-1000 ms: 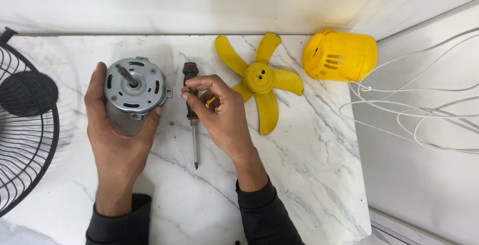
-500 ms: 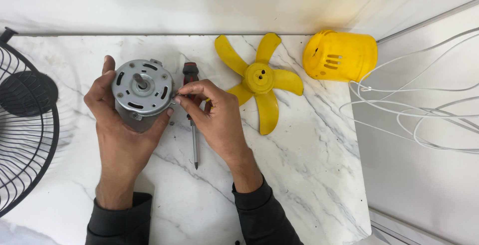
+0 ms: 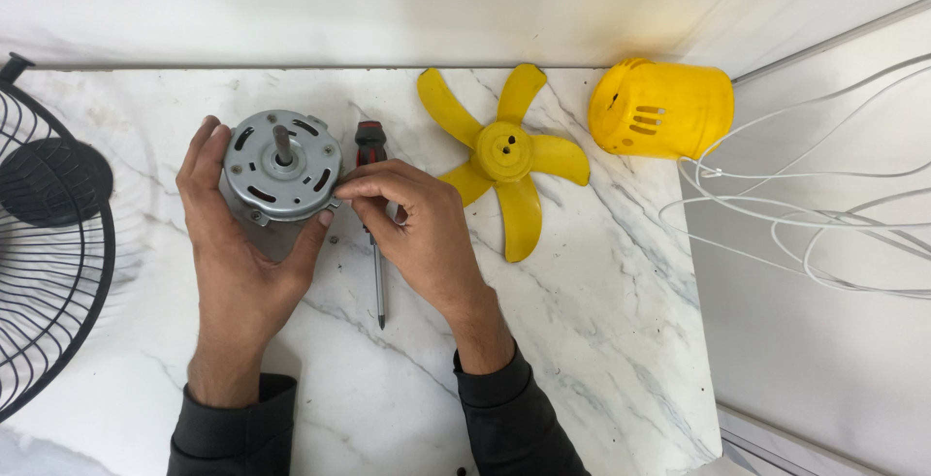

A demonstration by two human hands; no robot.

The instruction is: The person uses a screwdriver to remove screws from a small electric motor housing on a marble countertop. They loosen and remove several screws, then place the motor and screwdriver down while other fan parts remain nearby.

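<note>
- Motor point(image 3: 281, 168) is seen in the head view, a round grey metal one, and it is held up just above the white marble table point(image 3: 601, 340), near its back left part.
- It is cupped from below and from the side by the left hand point(image 3: 238, 253), with the fingers wrapped round its left wall and the thumb pressed on its lower right edge.
- Its right rim is pinched by the fingertips of the right hand point(image 3: 412, 229); whether something tiny sits between those fingertips cannot be told.
- A thin shaft sticks out of the middle of the motor's face, and it is pointed up toward the camera, tipped a little to the far side. The long axis is run along that shaft, from the hidden back to the face.
- A slip may be caused by the loose cupping grip, and the motor could be dropped on the screwdriver point(image 3: 373, 234) lying just under the right hand.
- A small dark speck, maybe a screw, is seen on the table below the motor, and it could be knocked away and lost.
- The yellow fan blade point(image 3: 509, 161), the yellow cover point(image 3: 664, 108), the black wire guard point(image 3: 48, 243) and the white cord point(image 3: 805, 224) are left well apart from the hands.
</note>
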